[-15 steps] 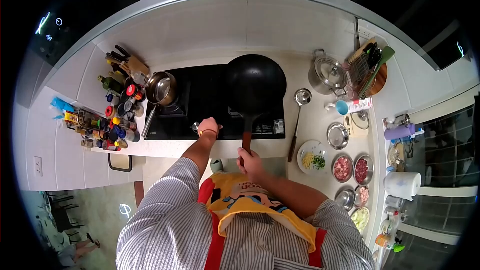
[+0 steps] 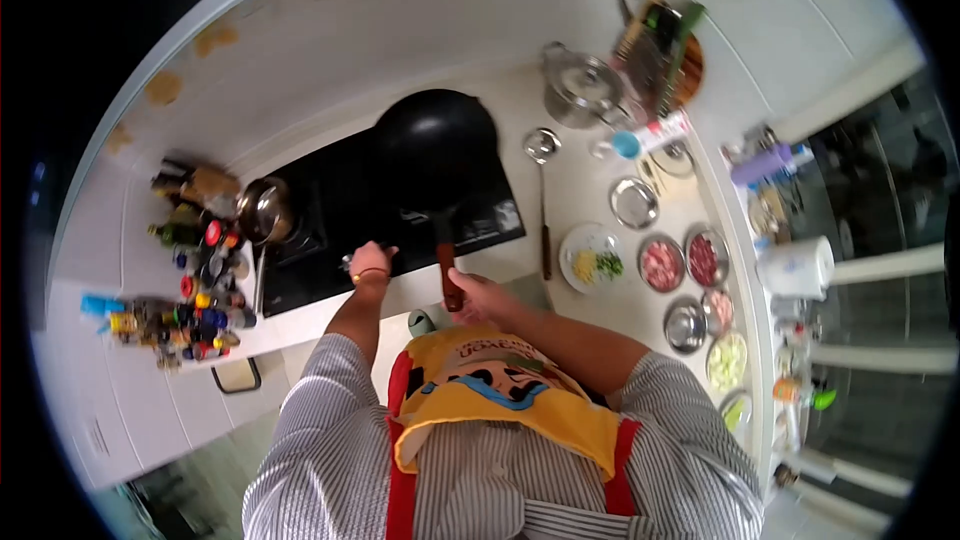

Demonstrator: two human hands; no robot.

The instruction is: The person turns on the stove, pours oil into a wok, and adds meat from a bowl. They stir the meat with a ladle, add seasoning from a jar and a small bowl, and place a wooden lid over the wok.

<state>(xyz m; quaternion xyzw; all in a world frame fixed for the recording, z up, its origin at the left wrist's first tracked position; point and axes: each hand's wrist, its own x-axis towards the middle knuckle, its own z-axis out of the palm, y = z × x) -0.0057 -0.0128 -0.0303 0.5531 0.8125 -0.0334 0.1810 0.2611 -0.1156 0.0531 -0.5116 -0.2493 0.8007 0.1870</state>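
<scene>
My right hand (image 2: 478, 298) is around the end of the brown wooden handle (image 2: 449, 275) of a black wok (image 2: 435, 145), thumb along its side. The wok sits on the right side of the black gas stove (image 2: 355, 190). At the stove's front edge, my left hand (image 2: 371, 260) has its fingers closed over a control knob, which they mostly hide. Another silver knob (image 2: 346, 262) shows just left of it. A steel saucepan (image 2: 267, 212) stands on the left burner.
Right of the stove lie a ladle (image 2: 543, 190), a plate (image 2: 567, 253) of chopped garlic and greens, and bowls of meat (image 2: 661, 264). A lidded steel pot (image 2: 583, 90) stands behind. Bottles and jars (image 2: 195, 325) crowd the left; a knife block (image 2: 213, 185) stands behind them.
The camera view has tilted and turned, so the whole counter appears rotated. Both hands stay in about the same places, at the knob and the wok handle.
</scene>
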